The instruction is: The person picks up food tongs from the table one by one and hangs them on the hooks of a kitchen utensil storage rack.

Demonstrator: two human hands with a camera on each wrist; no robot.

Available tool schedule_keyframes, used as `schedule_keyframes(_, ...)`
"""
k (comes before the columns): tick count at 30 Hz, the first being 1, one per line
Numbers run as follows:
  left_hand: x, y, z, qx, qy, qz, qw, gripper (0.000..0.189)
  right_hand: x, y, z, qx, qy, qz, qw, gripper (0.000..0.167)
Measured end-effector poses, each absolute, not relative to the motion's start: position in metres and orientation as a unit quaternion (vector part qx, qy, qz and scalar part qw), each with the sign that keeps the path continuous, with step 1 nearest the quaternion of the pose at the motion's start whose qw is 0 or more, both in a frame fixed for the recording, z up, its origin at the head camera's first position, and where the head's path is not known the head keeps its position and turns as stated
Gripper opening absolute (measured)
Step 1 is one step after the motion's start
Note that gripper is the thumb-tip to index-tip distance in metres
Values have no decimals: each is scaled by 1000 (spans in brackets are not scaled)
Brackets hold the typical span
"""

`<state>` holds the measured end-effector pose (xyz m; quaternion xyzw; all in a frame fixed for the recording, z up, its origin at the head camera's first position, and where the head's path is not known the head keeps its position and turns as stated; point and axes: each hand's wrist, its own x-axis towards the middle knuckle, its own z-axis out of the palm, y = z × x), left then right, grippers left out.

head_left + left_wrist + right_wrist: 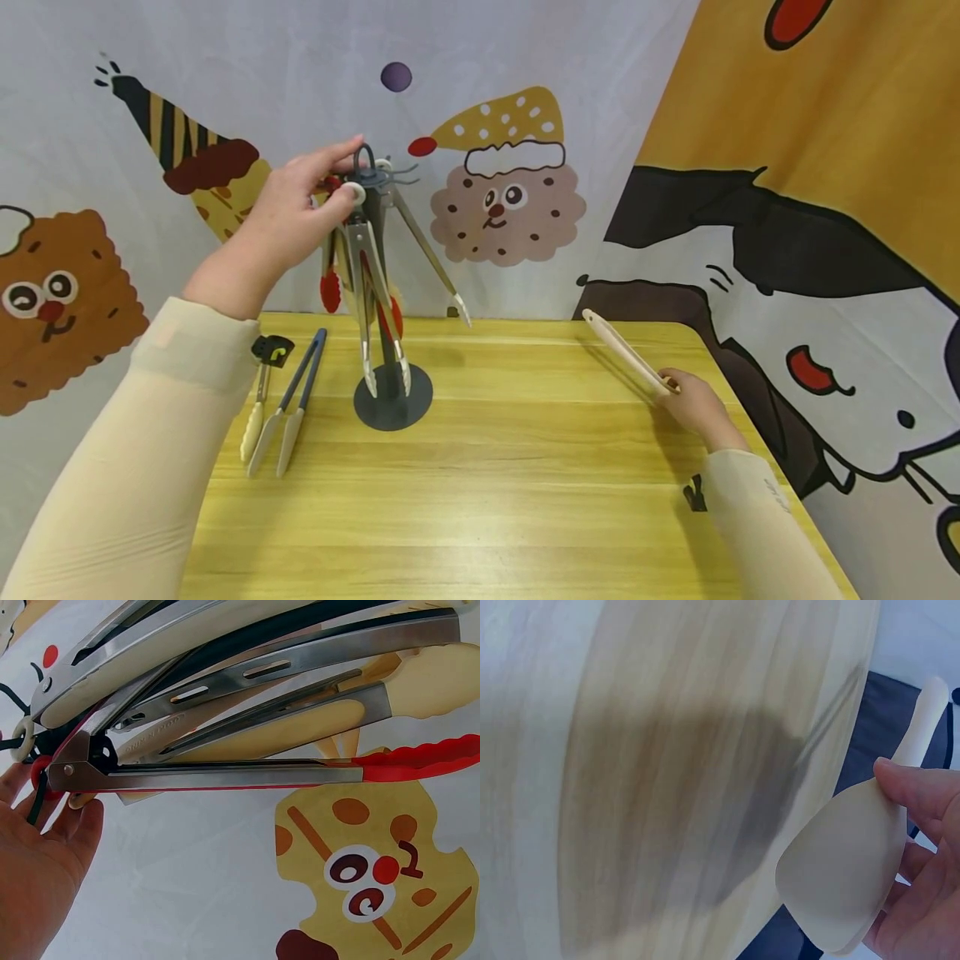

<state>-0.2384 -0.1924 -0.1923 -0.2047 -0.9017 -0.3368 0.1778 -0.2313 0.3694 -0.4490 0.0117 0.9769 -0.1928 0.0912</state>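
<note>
My left hand [300,200] holds the top of a dark metal hanging rack [388,367], its thumb against a pale ring there. Several metal tongs hang from its hooks; red-tipped tongs [225,776] are closest to my fingers in the left wrist view. At the table's right side, my right hand [697,408] grips a beige utensil [626,350]. The right wrist view shows the utensil's broad, smooth head [847,862] toward the camera, with the narrow handle pointing away. Whether the head is one piece or two cannot be told.
Left of the rack's round base, blue-handled tongs [303,392] lie on the wooden table [510,500]. Beside them is a smaller cream-tipped utensil [253,429], partly hidden by my left wrist. A printed cloth [300,50] hangs behind the table.
</note>
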Motion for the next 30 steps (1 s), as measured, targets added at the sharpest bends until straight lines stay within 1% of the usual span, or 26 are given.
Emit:
schedule_keyframes(15, -239, -193, -192, -207, -900, -336, 183, 54, -234, 344, -439, -28, 981, -192, 26, 44)
schedule_keyframes(24, -238, -193, -192, -203, -902, -333, 183, 54, -232, 325, -431, -27, 972, -231, 15, 52)
schedule_keyframes(30, -238, -193, -193, -203, -903, -333, 182, 54, -231, 311, -430, -48, 966, -253, -6, 51)
